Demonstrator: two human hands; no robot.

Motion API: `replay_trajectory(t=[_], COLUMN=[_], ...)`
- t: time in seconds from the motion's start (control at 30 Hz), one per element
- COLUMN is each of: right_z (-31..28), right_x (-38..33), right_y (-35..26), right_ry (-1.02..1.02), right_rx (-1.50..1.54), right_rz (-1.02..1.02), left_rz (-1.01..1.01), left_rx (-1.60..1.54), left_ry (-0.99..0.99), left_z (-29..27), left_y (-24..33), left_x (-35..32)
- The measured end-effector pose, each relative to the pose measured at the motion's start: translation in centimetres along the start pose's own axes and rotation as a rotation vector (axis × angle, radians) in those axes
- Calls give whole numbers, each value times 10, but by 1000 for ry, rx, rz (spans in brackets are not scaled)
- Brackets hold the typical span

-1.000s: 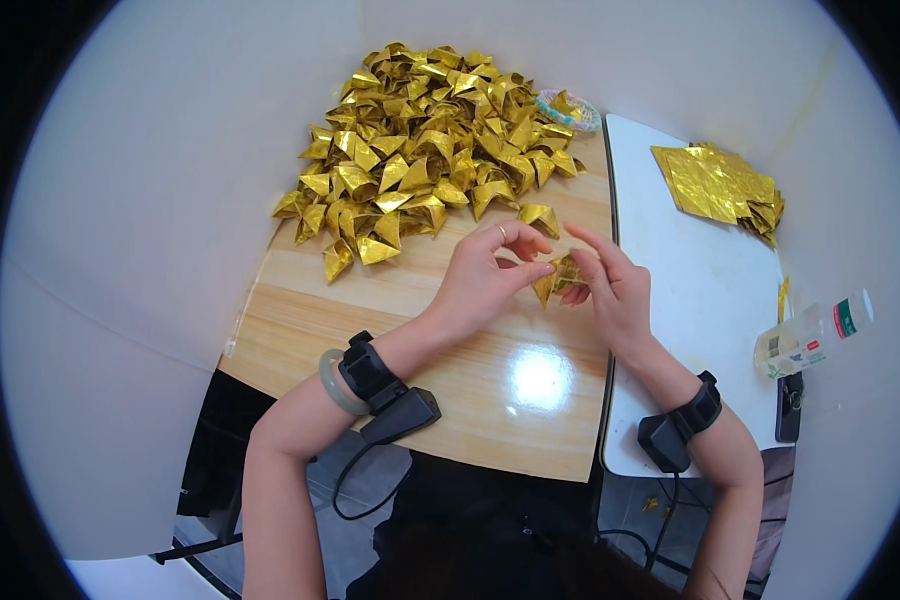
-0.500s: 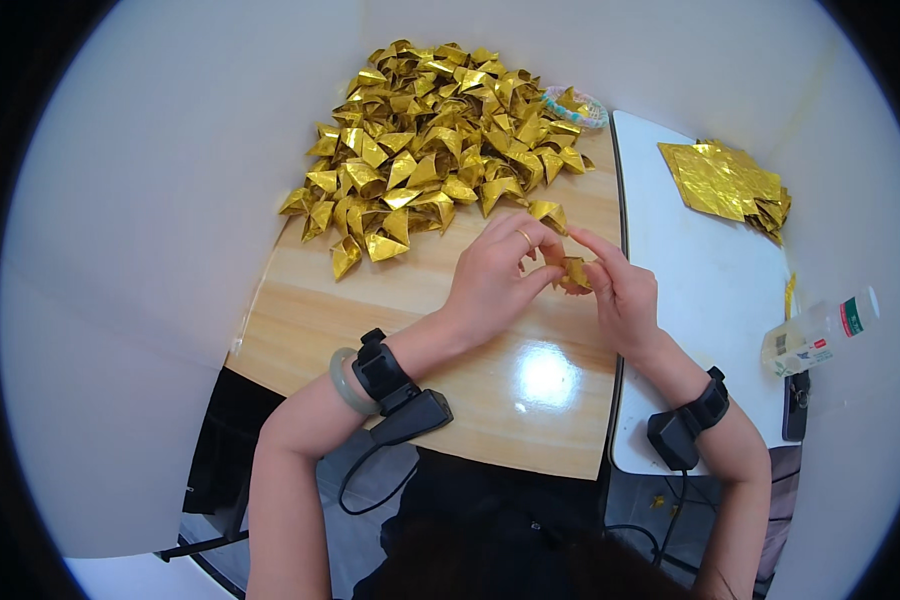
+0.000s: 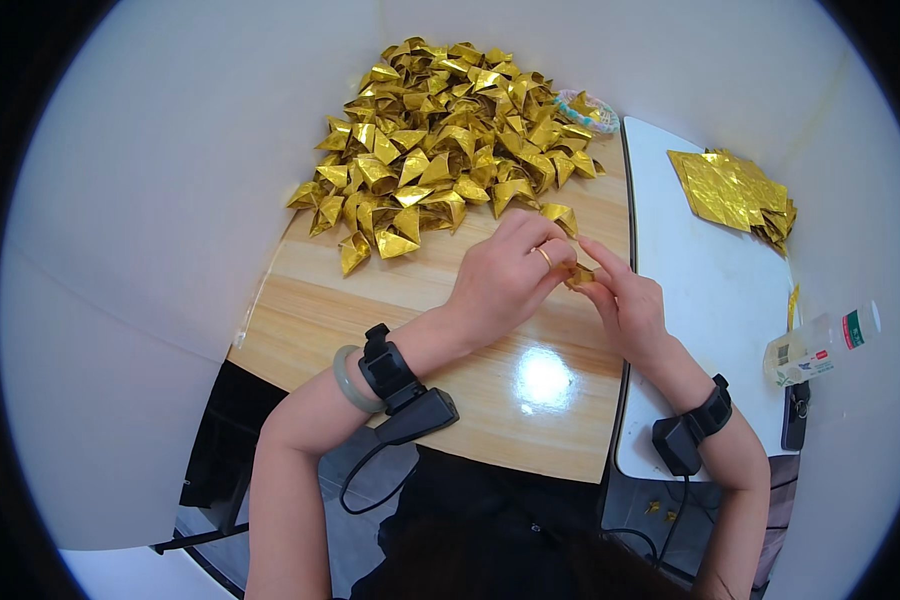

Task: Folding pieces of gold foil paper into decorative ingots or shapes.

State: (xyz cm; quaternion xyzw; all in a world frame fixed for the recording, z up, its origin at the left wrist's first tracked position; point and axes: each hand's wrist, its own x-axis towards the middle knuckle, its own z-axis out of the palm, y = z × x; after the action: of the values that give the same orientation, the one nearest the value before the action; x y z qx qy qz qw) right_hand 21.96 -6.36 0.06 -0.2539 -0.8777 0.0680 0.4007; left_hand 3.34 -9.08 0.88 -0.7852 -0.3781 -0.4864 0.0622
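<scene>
Between my two hands is a small piece of folded gold foil paper (image 3: 582, 276), held just over the wooden table. My left hand (image 3: 510, 272), with a ring on one finger, pinches its left side with curled fingers. On its right side, my right hand (image 3: 630, 300) grips it between thumb and fingers, the index finger stretched up along it. My fingers cover much of the piece. Just beyond my fingertips lies one folded gold paper ingot (image 3: 560, 218), and a large heap of similar ingots (image 3: 440, 130) spreads behind it.
A woven pastel ring-shaped basket (image 3: 592, 112) sits at the heap's right. On the white side table (image 3: 690, 300) lie a stack of flat gold sheets (image 3: 730, 190), a clear plastic bottle (image 3: 820, 345) and a dark phone (image 3: 795, 420). White walls (image 3: 170, 250) enclose both sides.
My left fingers have curled further over the gold piece, so less of it shows. My right thumb has come in closer beneath it. The view has shifted slightly.
</scene>
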Motion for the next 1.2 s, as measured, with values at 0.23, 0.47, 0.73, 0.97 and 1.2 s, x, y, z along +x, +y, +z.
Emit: replay_trajectory(t=[0.23,0.47,0.73,0.97,1.2], right_z=[0,8,5,4,5], right_x=[4,4,5,5,2], right_y=[7,11,14,15,19], right_ry=[-110,-221,-245,-254,-237], right_rx=[444,1195,1538,1683,1765], right_rz=[319,784,827,853,861], left_rz=[-266,-762,-856,-925,-970], left_rx=[-291,-904,-982,-1191,-1532], left_ry=[-81,-211,-294,-281,-262], left_z=[2,5,0,3,3], left_y=[-8,-21,-16,-25,-20], left_x=[-5,-5,-2,-6,-5])
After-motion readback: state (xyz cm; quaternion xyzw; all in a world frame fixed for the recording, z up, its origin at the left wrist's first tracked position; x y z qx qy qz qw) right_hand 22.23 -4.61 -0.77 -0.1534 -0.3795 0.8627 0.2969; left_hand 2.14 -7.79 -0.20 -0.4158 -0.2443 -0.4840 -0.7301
